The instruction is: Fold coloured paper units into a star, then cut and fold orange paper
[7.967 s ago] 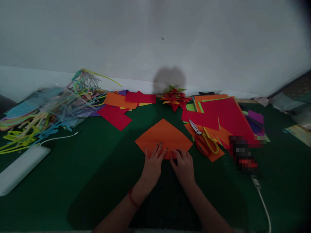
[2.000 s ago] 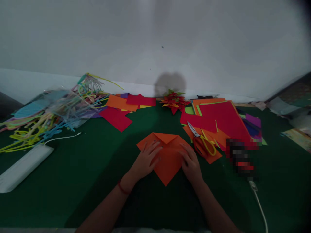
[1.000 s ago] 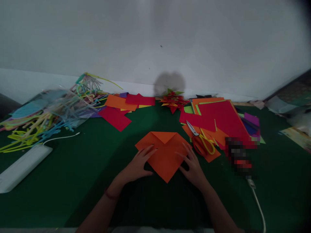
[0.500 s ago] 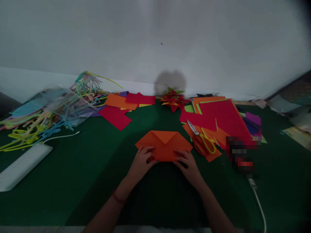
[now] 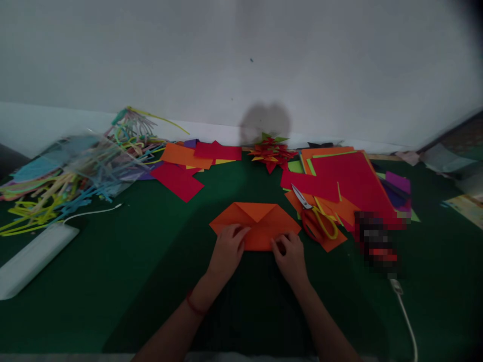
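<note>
A folded sheet of orange paper [image 5: 257, 236] lies flat in front of me. Its two sides come to points, and a triangular flap points down at the top middle. My left hand [image 5: 227, 254] rests on its lower left part, fingers bent and closed on the paper. At the lower right, my right hand [image 5: 290, 256] has thumb and forefinger brought together on the sheet near the front edge. Just right of the paper lie scissors [image 5: 320, 222] with yellow and red handles, blades tilted up to the left.
Coloured sheets [image 5: 347, 178] are stacked at the right. Red and orange pieces [image 5: 179, 181] lie back left, beside a bag of pipe cleaners [image 5: 86, 171]. A layered paper flower [image 5: 270, 153] stands by the wall. A white power strip [image 5: 35, 261] and a blurred-out device [image 5: 377, 244] flank me.
Both hands have drawn their spread fingers closer together on the orange paper. My left hand has slid slightly right. The paper has hardly moved.
</note>
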Action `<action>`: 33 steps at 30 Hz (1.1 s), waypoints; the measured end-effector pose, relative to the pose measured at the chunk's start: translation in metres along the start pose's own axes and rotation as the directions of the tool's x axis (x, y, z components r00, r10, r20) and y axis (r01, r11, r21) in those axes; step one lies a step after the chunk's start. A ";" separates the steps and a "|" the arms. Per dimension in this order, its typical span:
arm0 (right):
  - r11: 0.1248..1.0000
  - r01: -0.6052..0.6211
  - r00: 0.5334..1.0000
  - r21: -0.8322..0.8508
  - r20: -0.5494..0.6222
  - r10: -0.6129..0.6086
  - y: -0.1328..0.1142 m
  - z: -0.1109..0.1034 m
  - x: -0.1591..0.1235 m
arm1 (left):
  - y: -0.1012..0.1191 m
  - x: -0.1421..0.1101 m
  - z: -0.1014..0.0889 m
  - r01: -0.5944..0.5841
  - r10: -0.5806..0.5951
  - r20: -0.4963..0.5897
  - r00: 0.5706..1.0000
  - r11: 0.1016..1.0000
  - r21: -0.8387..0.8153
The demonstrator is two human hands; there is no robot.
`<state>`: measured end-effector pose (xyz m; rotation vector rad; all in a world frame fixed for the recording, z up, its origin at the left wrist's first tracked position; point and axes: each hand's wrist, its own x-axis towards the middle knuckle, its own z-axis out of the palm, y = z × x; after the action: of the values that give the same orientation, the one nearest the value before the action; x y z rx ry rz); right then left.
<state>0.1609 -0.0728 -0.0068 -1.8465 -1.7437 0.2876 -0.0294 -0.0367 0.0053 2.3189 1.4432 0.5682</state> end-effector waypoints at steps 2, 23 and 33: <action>0.999 0.015 1.000 -0.041 -0.020 -0.016 -0.002 0.002 0.000 | 0.003 0.001 0.003 -0.053 0.053 0.037 0.998 0.999 0.011; 0.994 0.007 1.000 -0.110 0.004 -0.006 -0.002 0.003 0.000 | 0.015 0.001 0.010 -0.011 0.016 -0.055 0.998 0.995 0.098; 0.997 0.025 1.000 -0.073 -0.007 -0.026 0.000 0.004 0.001 | 0.004 0.073 -0.008 -0.252 0.239 0.139 0.961 0.964 0.086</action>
<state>0.1591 -0.0711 -0.0103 -1.8724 -1.7932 0.2087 -0.0015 0.0280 0.0245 2.5857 1.1605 0.4098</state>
